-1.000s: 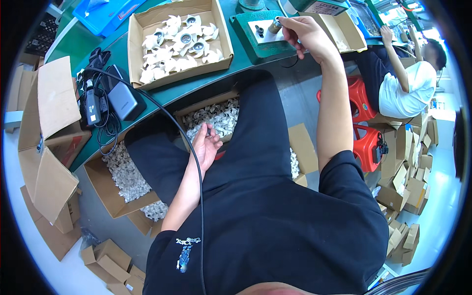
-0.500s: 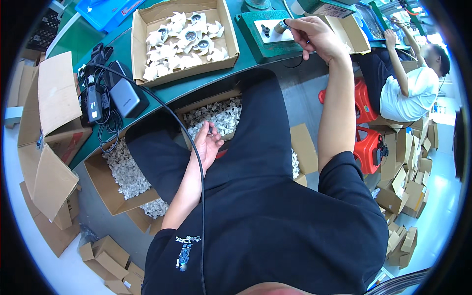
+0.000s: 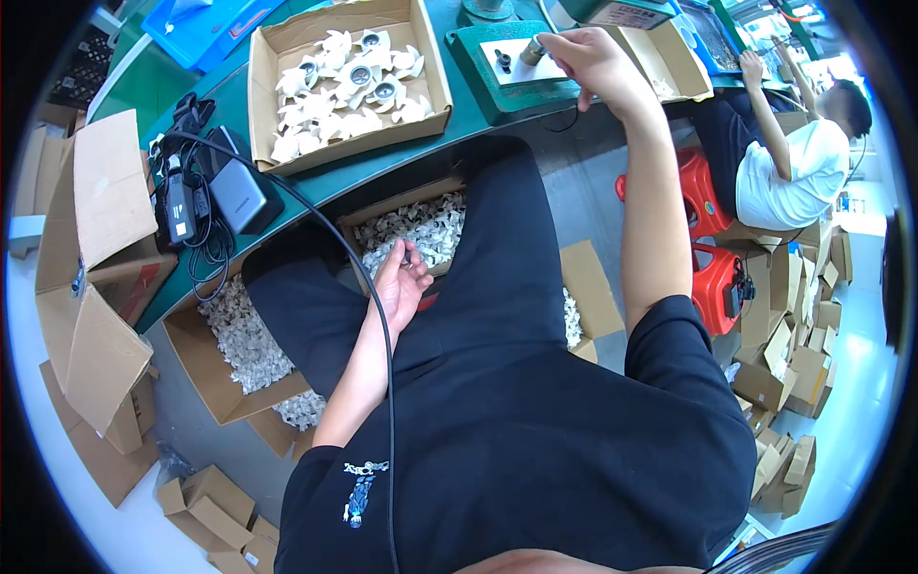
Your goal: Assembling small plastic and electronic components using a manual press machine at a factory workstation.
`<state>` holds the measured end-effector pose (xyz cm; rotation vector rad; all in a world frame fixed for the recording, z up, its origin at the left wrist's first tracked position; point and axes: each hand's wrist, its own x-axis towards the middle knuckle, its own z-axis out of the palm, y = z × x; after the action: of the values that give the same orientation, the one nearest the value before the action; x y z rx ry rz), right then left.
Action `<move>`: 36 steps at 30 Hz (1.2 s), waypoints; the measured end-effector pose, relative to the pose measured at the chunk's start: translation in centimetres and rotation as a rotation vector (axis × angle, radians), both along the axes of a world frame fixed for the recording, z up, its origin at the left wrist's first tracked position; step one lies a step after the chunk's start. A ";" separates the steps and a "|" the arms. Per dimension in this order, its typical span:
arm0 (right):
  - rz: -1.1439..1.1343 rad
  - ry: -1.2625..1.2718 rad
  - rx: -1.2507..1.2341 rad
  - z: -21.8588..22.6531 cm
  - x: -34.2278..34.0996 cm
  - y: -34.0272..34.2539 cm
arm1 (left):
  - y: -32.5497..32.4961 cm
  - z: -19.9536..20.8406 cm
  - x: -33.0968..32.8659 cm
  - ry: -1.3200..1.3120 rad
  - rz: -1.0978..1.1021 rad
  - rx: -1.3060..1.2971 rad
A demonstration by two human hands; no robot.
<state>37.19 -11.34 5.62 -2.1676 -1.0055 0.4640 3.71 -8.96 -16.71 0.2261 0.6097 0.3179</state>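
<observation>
My right hand [image 3: 601, 75] is closed, its thumb and fingertips at the top of a short metal cylinder [image 3: 533, 51]. The cylinder stands on a white plate [image 3: 516, 73] on the green machine base [image 3: 469, 57]. A small black knob-like part [image 3: 503, 63] sits on the plate, left of the cylinder. Low over my lap, my left hand [image 3: 403, 282] is turned palm up with curled fingers; a small dark piece shows at its fingertips, too small to name. To the left on the bench, a cardboard tray [image 3: 352, 153] holds several white fan impellers [image 3: 360, 77] with dark hubs.
Boxes of small whitish parts stand below the bench, one between my knees [image 3: 411, 230] and another at left [image 3: 244, 344]. A black cable [image 3: 330, 222] runs across my front. A grey power bank [image 3: 239, 196] lies on the bench. At right, a person [image 3: 789, 172] sits near red stools [image 3: 712, 287].
My right hand's fingers have closed up more around the cylinder's top. The whole bench has shifted slightly left in view. My left hand stays nearly in place.
</observation>
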 end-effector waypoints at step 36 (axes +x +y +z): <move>-0.083 -0.595 -0.260 1.5 17.9 -8.7 | 0.1 -0.9 -0.4 0.152 -0.102 0.031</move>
<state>55.06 -20.02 7.10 -2.6469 -1.2044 -0.1155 3.36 -8.90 -17.59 0.3125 0.7413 0.2132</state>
